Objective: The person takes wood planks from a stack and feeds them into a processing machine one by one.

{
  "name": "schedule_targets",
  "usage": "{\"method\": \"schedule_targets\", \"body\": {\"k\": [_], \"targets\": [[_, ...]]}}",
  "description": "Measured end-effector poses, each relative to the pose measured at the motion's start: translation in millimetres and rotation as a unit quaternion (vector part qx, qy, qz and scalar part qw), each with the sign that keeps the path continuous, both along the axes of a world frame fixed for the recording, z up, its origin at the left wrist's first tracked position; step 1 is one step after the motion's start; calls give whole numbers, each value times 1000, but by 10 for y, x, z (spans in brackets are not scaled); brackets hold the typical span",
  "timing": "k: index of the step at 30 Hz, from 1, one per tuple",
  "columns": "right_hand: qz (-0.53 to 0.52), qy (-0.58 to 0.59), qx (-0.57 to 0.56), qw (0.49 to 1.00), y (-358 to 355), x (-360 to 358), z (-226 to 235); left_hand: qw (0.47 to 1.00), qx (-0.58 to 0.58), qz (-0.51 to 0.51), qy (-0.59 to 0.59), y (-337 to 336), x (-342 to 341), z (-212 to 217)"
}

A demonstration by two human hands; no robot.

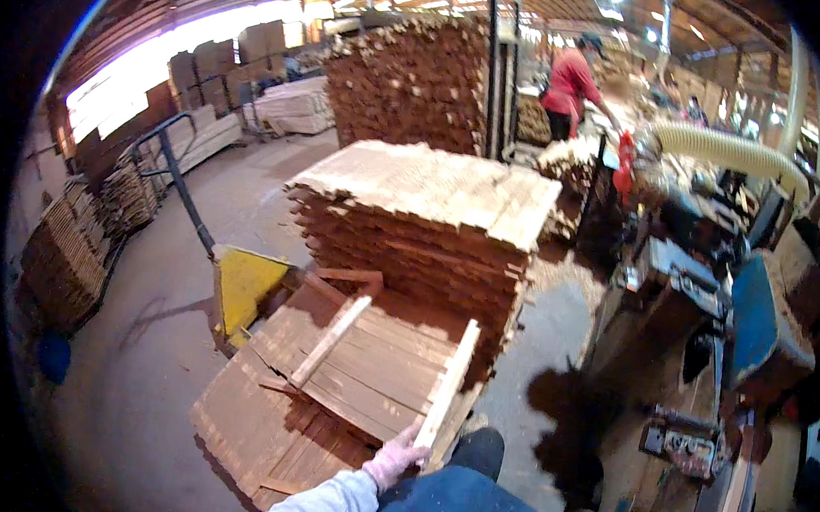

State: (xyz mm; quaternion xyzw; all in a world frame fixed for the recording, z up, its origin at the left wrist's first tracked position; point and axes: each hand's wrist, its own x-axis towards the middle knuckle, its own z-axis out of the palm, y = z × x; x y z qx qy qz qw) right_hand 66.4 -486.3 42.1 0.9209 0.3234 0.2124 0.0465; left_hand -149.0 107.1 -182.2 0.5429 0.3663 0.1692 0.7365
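My left hand (397, 459), in a pale pink glove, comes in from the lower edge and is closed on the near end of a pale wooden batten (448, 382). That batten lies along the right side of a wooden plank panel (389, 363); a second batten (332, 340) crosses the panel to its left. The panel overlaps another plank panel (259, 416) beneath it. Just beyond stands a waist-high stack of boards (411, 242) with a light top. My right hand is out of view.
A yellow pallet jack (248, 288) with a dark handle stands left of the panels. Machinery (691, 273) with a ribbed hose (726, 149) lines the right. A taller board stack (411, 82) rises behind. A person in red (572, 86) works at the back right.
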Motion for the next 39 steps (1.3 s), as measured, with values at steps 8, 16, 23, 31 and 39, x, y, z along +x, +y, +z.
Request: {"method": "schedule_targets", "body": {"k": [8, 16, 23, 31, 39], "targets": [[9, 11, 63, 998, 695, 1325, -157, 975, -48, -133, -170, -792, 280, 561], [51, 511, 299, 804, 2620, -135, 459, 910, -31, -284, -302, -2269, 1278, 960], [-131, 298, 370, 870, 1177, -690, 547, 739, 62, -629, -234, -2293, 1460, 1747], [-325, 175, 49, 928, -619, -2019, 46, 902, 379, -185, 89, -199, 1281, -146], [-275, 23, 75, 958, -480, -1159, -137, 807, 336, 16, 486, 1831, -124, -1139]]}}
